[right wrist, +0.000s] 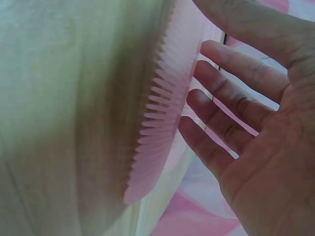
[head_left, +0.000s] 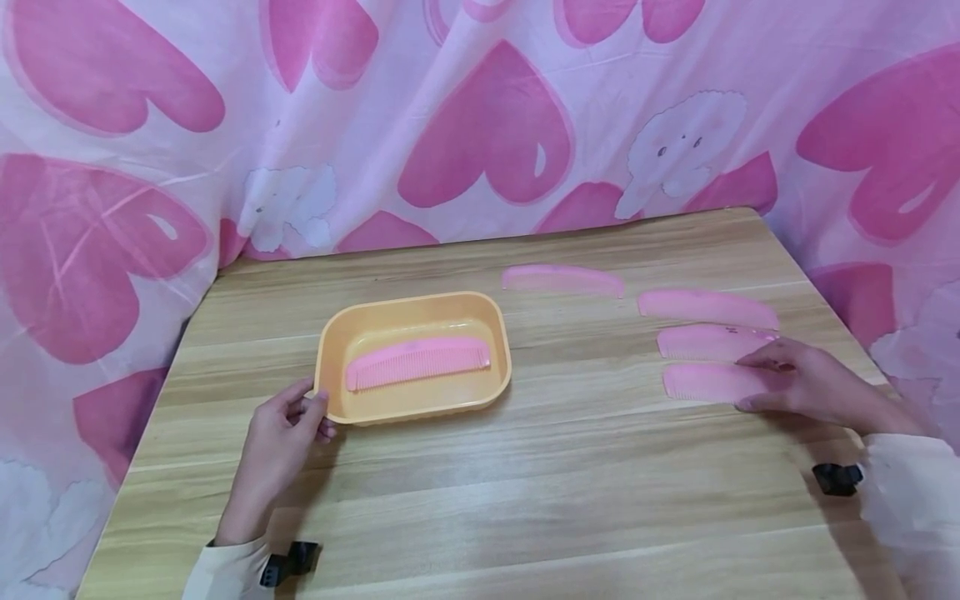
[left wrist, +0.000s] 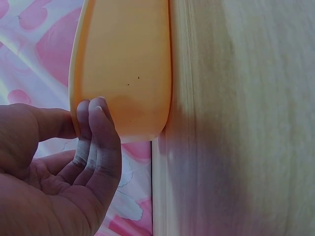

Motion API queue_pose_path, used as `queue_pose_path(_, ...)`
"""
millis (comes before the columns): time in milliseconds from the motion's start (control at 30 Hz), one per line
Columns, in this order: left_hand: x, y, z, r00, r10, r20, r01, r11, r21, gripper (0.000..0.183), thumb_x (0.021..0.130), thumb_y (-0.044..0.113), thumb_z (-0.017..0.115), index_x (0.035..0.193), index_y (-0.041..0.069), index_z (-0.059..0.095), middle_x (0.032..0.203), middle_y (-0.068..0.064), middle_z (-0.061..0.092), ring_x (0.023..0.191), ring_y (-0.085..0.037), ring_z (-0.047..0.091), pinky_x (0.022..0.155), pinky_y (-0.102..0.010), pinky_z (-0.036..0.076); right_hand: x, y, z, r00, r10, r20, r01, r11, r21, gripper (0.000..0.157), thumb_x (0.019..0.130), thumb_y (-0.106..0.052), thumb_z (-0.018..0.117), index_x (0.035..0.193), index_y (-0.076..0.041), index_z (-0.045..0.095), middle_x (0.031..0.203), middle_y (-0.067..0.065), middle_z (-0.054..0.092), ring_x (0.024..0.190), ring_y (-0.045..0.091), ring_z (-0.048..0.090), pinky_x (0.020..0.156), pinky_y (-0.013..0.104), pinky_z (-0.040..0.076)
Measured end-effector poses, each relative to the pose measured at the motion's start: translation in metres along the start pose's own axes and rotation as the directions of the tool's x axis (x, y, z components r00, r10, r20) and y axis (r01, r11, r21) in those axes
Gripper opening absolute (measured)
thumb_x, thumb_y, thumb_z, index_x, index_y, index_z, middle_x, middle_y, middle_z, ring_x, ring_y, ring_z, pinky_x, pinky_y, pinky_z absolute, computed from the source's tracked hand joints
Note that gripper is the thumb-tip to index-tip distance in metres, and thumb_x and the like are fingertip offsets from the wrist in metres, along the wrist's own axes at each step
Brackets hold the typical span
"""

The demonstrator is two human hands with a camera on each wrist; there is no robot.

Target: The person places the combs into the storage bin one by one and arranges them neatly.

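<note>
My left hand (head_left: 288, 429) pinches the left rim of a yellow-orange plastic basin (head_left: 322, 367); the left wrist view shows the fingers against its outer wall (left wrist: 128, 54). Inside lies a pink comb (head_left: 420, 360), its teeth toward me. At the right, my right hand (head_left: 813, 383) reaches over the right end of the nearest pink comb (head_left: 701, 383), with thumb and fingers spread across it. In the right wrist view the relaxed fingers (right wrist: 216, 103) lie right at that comb's spine, above its row of teeth (right wrist: 157, 105); the thumb tip is out of frame.
Just behind the nearest comb lie two more pink combs, a middle one (head_left: 701, 342) and a farther one (head_left: 705, 308). Another pink comb (head_left: 562, 279) lies toward the back edge of the wooden table (head_left: 525, 500). A pink heart-patterned cloth (head_left: 480, 125) hangs behind.
</note>
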State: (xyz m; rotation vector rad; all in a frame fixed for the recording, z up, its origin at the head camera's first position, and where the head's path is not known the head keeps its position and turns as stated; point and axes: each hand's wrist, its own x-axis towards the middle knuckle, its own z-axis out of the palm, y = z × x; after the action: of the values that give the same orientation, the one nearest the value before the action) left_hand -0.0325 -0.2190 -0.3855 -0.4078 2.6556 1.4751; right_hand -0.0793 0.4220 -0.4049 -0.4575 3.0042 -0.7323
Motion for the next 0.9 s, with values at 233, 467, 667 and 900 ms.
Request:
queue_pose_path(233,0.0,0.0,-0.001,1.0,0.004,-0.005,-0.004,1.0,0.012,0.049,0.107,0.02,0.05,0.148,-0.007,0.043,0.095,-0.018,0.066,0.074,-0.015,0.067,0.065,-0.025,0.061,0.003,0.0,0.006,1.0,-0.032,-0.001,0.032,0.999,-0.027,0.057,0.061,-0.024,0.099,0.107,-0.001,0.075,0.105,0.012,0.073,0.095,-0.016,0.046,0.079,0.0,0.036)
queue_pose_path(467,0.0,0.0,0.0,1.0,0.012,-0.005,-0.012,1.0,0.008,0.049,0.107,0.02,0.051,0.148,-0.007,0.044,0.097,-0.019,0.066,0.075,-0.015,0.067,0.065,-0.025,0.061,0.009,-0.008,0.011,0.991,-0.127,-0.031,0.128,0.992,0.0,0.053,0.058,-0.018,0.1,0.104,-0.005,0.077,0.101,0.005,0.072,0.095,-0.009,0.052,0.082,0.001,0.036)
queue_pose_path(667,-0.002,0.0,-0.001,1.0,0.017,-0.001,-0.017,1.0,-0.002,0.049,0.107,0.019,0.051,0.148,-0.007,0.043,0.098,-0.019,0.066,0.074,-0.014,0.067,0.066,-0.026,0.061,0.017,-0.022,0.02,0.984,-0.174,-0.033,0.176,0.983,0.044,0.049,0.061,-0.019,0.099,0.103,-0.006,0.077,0.101,0.002,0.071,0.095,0.0,0.053,0.084,0.004,0.035)
queue_pose_path(900,-0.001,0.0,0.0,1.0,0.013,-0.002,-0.013,1.0,-0.004,0.048,0.107,0.019,0.051,0.147,-0.006,0.045,0.097,-0.019,0.067,0.074,-0.015,0.067,0.066,-0.026,0.061,0.026,-0.04,0.033,0.977,-0.21,-0.038,0.213,0.974,0.075,0.047,0.064,-0.019,0.098,0.103,-0.006,0.076,0.101,-0.001,0.071,0.093,0.007,0.057,0.084,0.007,0.039)
